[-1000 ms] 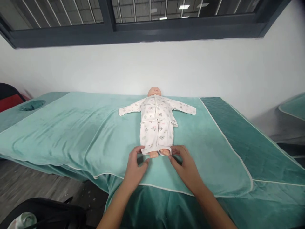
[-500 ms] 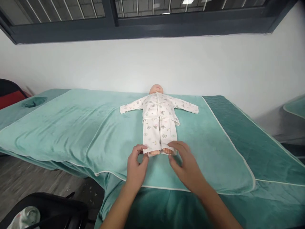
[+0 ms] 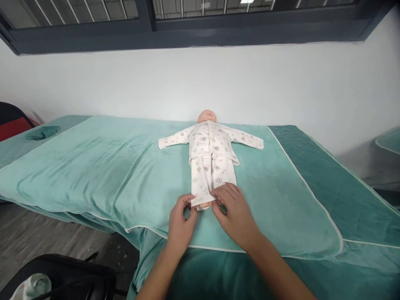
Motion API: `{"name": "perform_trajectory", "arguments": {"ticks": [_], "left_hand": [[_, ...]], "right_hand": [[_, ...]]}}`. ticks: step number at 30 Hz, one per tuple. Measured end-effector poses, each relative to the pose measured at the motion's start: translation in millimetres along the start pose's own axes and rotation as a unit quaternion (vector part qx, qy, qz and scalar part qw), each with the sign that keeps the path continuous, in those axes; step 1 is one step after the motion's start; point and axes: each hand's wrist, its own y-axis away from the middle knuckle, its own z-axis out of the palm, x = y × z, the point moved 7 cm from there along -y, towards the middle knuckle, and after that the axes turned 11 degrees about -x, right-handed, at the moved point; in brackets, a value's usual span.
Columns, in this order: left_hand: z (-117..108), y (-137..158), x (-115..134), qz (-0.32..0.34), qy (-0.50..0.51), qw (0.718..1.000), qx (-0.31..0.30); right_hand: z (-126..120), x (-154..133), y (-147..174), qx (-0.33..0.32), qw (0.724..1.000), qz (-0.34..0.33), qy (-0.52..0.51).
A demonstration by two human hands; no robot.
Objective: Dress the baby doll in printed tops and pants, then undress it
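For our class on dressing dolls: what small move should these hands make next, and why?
Probably ease the trouser cuff slightly down over the toes: they peep out below its edge, and the left hand and right hand are at its two sides.

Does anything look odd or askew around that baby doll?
Slightly. The baby doll's sleeves stretch out sideways with no doll hands showing at their ends, which looks odd. To the left, the light green blanket is rumpled, and its white-trimmed front edge kinks instead of running straight. I see nothing spilled or damaged.
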Motion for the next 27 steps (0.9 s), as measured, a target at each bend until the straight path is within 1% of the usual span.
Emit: {"name": "perform_trajectory", "arguments": {"ticks": [2,4,7,9,13,15,16,18,20,22,24,25,27], "left_hand": [[-5.3,1.5,1.9,0.011,-0.038,0.999,0.006],[-8.7,3.1,3.4,0.027,-0.074,0.997,0.005],[-9.4,5.5,5.3,0.058,-0.110,0.992,-0.001],[-9.5,7.8,6.4,0.071,-0.117,0.991,0.004],[-11.6,17.4,5.6,0.079,-0.122,0.989,0.019],[-17.9,25.5,0.4,0.081,-0.136,0.987,0.035],[-24.5,30.6,-4.3,0.083,-0.151,0.983,0.056],[-45.6,43.0,-18.5,0.084,-0.205,0.967,0.125],[-75.0,57.5,-39.8,0.067,-0.279,0.935,0.211],[-108.4,70.8,-70.0,0.009,-0.337,0.904,0.262],[-146.9,88.4,-99.8,-0.070,-0.372,0.870,0.315],[-165.7,98.8,-111.7,-0.108,-0.386,0.852,0.336],[-199.2,120.6,-126.8,-0.172,-0.414,0.822,0.351]], "right_hand": [[-3.5,0.0,7.1,-0.004,1.000,-0.013,-0.001],[-5.6,5.0,16.6,-0.002,1.000,-0.010,0.006],[-8.6,22.5,32.2,0.028,0.999,0.046,0.010],[-6.9,33.0,39.7,0.028,0.996,0.079,0.006],[-3.2,44.2,43.4,0.005,0.994,0.099,-0.035],[-5.2,47.8,42.2,0.005,0.992,0.110,-0.068],[-6.6,48.4,41.3,0.004,0.990,0.113,-0.082],[-10.0,45.8,39.8,0.005,0.989,0.110,-0.101],[-14.6,39.2,40.2,0.017,0.988,0.102,-0.111],[-18.7,30.9,43.3,0.036,0.987,0.099,-0.117],[-19.2,22.7,48.8,0.044,0.986,0.098,-0.127],[-17.3,19.2,52.0,0.039,0.985,0.097,-0.134],[-8.5,13.7,59.3,0.011,0.984,0.093,-0.152]]}}
